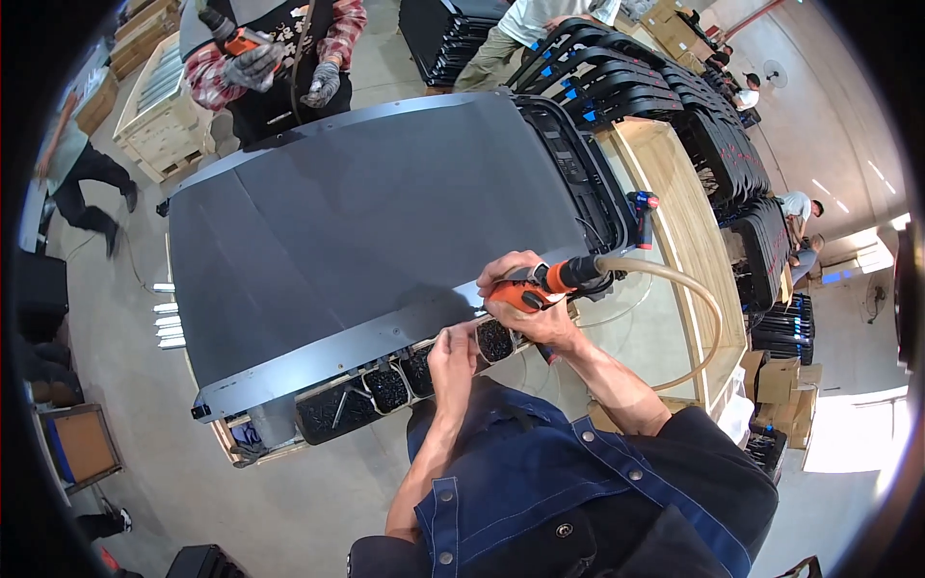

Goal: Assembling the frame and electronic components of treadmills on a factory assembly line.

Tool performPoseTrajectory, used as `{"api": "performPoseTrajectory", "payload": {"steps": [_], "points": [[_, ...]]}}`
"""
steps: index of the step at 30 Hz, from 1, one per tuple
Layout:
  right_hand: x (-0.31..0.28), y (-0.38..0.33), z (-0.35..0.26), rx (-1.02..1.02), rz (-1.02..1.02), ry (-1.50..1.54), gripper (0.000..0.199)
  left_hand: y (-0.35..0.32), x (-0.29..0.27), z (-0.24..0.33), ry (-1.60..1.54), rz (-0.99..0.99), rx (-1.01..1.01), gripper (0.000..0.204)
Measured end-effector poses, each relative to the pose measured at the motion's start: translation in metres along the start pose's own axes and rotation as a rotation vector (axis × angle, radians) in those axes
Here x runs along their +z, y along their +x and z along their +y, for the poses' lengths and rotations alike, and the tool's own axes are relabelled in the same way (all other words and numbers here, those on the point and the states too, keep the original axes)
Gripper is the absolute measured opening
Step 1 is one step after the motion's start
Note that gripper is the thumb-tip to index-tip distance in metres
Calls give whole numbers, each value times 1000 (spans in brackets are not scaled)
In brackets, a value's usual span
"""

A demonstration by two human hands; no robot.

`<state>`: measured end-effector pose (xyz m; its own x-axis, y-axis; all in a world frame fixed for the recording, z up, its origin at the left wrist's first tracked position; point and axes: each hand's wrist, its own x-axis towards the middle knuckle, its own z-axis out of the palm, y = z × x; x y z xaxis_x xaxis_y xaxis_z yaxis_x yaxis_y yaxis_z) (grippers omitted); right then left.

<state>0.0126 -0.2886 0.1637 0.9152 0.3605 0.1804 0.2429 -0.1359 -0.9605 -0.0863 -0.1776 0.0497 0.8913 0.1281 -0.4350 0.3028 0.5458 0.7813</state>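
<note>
My right hand [551, 322] is wrapped round an orange and black power screwdriver [528, 294], held over the near rail of a long treadmill deck with a dark belt [385, 207]. A beige hose [689, 279] runs from the tool's black rear end. My left hand [449, 361] is closed, fingertips pressed together beside the grey metal side rail [361, 358]. Whatever it may pinch is hidden. Just below the rail sit black-lined bins of small dark screws [387, 389], on both sides of my left hand.
Across the deck stands a person in gloves [252, 69], holding another orange power tool [236, 39]. A wooden crate [689, 241] stands on the right, with a small red and blue driver [644, 217] near it. Stacked black frames [626, 87] rise behind. Another person [82, 183] is at far left.
</note>
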Motion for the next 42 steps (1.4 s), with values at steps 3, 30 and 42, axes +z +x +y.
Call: {"api": "performPoseTrajectory", "payload": {"steps": [3, 30, 42], "points": [[-11, 9, 2, -109, -142, -270, 32, -10, -15, -4, -104, -13, -104, 35], [-30, -14, -10, 64, 5, 937, 38, -70, -22, 10, -617, 104, 3, 25], [6, -26, -6, 90, 14, 933, 41, -68, -34, 4, -965, 15, -71, 24]]}}
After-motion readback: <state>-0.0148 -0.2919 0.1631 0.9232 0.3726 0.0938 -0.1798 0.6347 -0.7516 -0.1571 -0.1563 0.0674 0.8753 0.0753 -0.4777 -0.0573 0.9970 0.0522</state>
